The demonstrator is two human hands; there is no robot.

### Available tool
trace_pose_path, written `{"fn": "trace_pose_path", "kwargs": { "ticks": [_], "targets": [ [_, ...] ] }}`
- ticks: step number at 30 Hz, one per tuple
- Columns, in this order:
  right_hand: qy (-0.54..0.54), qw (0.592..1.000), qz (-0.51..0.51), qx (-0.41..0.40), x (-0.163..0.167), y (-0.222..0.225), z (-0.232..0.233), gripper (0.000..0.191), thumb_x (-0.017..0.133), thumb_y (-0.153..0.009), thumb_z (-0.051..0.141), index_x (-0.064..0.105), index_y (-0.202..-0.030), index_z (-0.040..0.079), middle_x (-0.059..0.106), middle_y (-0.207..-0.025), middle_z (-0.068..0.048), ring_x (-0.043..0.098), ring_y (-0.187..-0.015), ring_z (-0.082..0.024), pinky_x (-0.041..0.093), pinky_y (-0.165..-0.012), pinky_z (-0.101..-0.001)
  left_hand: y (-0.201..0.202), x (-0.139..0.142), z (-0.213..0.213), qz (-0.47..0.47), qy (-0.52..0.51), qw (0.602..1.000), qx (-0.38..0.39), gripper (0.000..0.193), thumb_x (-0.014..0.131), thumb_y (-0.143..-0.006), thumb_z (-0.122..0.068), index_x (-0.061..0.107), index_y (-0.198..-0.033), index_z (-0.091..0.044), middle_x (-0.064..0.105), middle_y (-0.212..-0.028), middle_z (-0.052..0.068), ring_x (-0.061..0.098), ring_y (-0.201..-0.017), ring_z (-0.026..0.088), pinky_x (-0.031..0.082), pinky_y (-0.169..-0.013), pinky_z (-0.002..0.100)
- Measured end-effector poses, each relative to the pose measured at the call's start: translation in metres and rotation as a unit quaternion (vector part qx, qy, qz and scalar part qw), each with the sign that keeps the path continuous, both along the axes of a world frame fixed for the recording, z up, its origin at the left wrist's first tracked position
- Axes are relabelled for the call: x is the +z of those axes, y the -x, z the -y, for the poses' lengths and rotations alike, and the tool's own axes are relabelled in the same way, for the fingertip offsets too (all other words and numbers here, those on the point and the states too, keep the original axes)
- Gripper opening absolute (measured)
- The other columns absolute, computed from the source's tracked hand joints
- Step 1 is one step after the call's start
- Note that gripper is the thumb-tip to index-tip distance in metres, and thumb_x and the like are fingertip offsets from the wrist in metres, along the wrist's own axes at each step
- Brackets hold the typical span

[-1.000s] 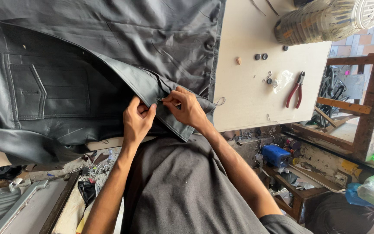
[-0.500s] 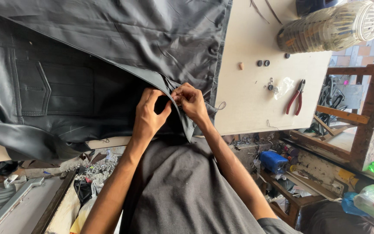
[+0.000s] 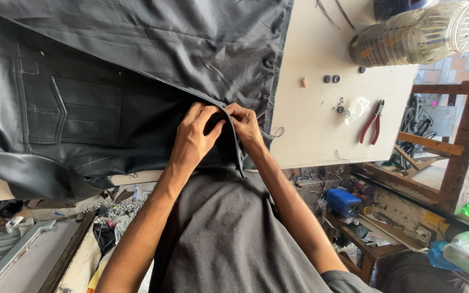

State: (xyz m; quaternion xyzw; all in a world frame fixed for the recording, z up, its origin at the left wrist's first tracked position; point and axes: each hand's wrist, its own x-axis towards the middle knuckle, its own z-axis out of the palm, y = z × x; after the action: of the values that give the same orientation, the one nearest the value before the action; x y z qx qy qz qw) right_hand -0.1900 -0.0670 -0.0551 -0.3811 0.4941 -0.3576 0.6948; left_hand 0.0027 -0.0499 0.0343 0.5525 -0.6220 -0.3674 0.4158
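A black leather jacket point(image 3: 82, 119) lies spread over the white table point(image 3: 310, 125), its grey lining point(image 3: 191, 49) turned up. My left hand point(image 3: 194, 138) and my right hand point(image 3: 245, 125) both pinch the jacket's front edge near the table's front edge. The fingertips of the two hands meet on the folded hem. A row of dark buttons point(image 3: 267, 63) runs along the jacket's right edge, just above my right hand.
Red-handled pliers point(image 3: 373, 122), a small clear bag of parts point(image 3: 354, 107), loose black buttons point(image 3: 331, 79) and a clear plastic jar on its side point(image 3: 419, 33) lie on the table's right part. A wooden frame point(image 3: 457, 146) and cluttered shelves stand to the right, scrap below.
Both hands have drawn closer together on the jacket edge and shifted slightly right. The edge is folded more tightly under the fingers.
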Motion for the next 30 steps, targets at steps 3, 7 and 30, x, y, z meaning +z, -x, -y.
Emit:
{"fn": "trace_pose_path", "kwargs": {
  "ticks": [3,7,30],
  "targets": [
    [0.008,1.0,-0.007,-0.005,0.0,-0.002,0.0,0.007,0.065,-0.098,-0.002,0.072,-0.098,-0.003,0.067,-0.096,0.0,0.062,-0.085,-0.006,0.051,-0.076,-0.0208,-0.001,-0.004,0.002,0.011,-0.017,1.0,-0.012,0.03,0.08,-0.089,-0.007,0.066,-0.115,-0.004,0.067,-0.108,0.012,0.07,-0.097,0.028,0.061,-0.082,0.037],
    [0.016,0.999,-0.033,-0.013,0.0,-0.004,-0.001,0.004,0.067,-0.097,-0.002,0.071,-0.097,-0.003,0.067,-0.097,0.0,0.061,-0.086,-0.006,0.05,-0.078,-0.0206,-0.006,-0.008,0.001,-0.022,-0.044,0.999,0.011,0.031,0.082,-0.088,-0.009,0.062,-0.112,-0.004,0.068,-0.107,0.011,0.072,-0.097,0.027,0.061,-0.082,0.038],
    [0.035,0.998,-0.045,-0.015,0.006,0.001,0.009,0.009,0.07,-0.097,0.004,0.073,-0.094,-0.003,0.066,-0.096,0.001,0.058,-0.08,-0.006,0.046,-0.07,-0.0214,0.004,0.014,0.014,0.023,-0.044,0.999,-0.019,0.025,0.08,-0.087,-0.003,0.071,-0.11,-0.001,0.065,-0.102,0.013,0.073,-0.084,0.028,0.061,-0.07,0.036]
  ]
}}
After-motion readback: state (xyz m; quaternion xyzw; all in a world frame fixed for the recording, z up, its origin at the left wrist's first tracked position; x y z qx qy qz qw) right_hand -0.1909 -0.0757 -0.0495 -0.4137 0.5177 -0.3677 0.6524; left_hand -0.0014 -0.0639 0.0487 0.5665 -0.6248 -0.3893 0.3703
